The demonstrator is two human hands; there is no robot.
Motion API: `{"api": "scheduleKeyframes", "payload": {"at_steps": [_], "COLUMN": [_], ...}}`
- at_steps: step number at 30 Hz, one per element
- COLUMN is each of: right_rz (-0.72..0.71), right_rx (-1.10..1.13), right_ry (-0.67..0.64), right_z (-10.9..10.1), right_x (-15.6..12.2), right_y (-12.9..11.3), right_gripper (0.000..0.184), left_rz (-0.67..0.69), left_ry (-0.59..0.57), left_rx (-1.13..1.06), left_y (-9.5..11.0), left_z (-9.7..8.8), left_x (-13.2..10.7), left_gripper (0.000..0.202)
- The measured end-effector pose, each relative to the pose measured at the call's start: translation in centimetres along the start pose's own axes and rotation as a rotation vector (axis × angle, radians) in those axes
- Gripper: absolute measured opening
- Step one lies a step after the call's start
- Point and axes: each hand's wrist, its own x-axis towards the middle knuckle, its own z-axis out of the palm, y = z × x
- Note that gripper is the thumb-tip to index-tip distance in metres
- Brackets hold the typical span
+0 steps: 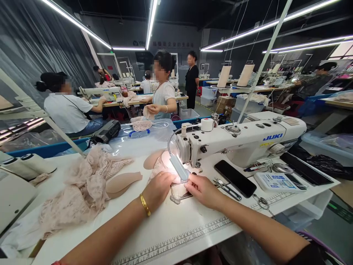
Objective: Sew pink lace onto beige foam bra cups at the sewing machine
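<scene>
A pale pink lace bra cup (157, 164) lies under the head of the white sewing machine (237, 136), lit by a small grey lamp (178, 167) on a bendy neck. My left hand (157, 189), with a gold bangle at the wrist, grips the cup's near edge, fingertips bunched on the cloth. Close to the needle area, my right hand (203, 190) has thumb and forefinger pinched together beside the lamp's end. Whatever sits between those fingers is hidden. The lamp also covers the needle and presser foot.
Left of my hands lie a heap of pink lace (79, 191) and beige foam cups (121, 184). A phone (235, 178), thread snips (227, 189) and a boxed item (278, 182) rest at right. Across a plastic bin (138, 136), a co-worker (164, 88) handles fabric.
</scene>
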Motion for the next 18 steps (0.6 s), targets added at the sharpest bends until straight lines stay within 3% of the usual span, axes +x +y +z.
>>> {"api": "scheduleKeyframes", "payload": {"at_steps": [2,5,10,13,15,17,18], "right_rz": [0.175,0.291,0.383,0.448,0.462,0.447,0.438], "right_rx": [0.373,0.815,1.145,1.221,1.271,1.306,1.306], "right_ry": [-0.058,-0.035,0.208,0.261,0.295,0.326,0.335], "right_z": [1.0,2.8,4.8,5.8,6.5,7.2,7.5], "right_x": [-0.1,-0.1,-0.9,-1.5,-2.0,-2.9,-3.5], "right_y": [-1.4,-3.4,-5.9,-6.8,-7.4,-8.2,-8.5], "right_gripper": [0.028,0.054,0.061,0.06,0.062,0.065,0.066], "left_rz": [0.05,0.062,-0.275,-0.529,-0.721,-0.909,-1.024], "left_ry": [0.048,0.126,0.034,0.215,0.24,0.04,0.044], "left_rx": [-0.059,-0.098,0.057,-0.026,-0.448,-1.155,-1.453], "left_y": [1.2,2.5,2.9,5.4,8.3,10.9,11.7], "left_z": [-0.9,-2.7,-6.0,-6.8,-6.3,-5.2,-4.6], "left_x": [-1.6,-4.4,-10.3,-12.3,-12.3,-11.1,-10.3], "left_gripper": [0.033,0.03,0.013,0.019,0.023,0.043,0.054]}}
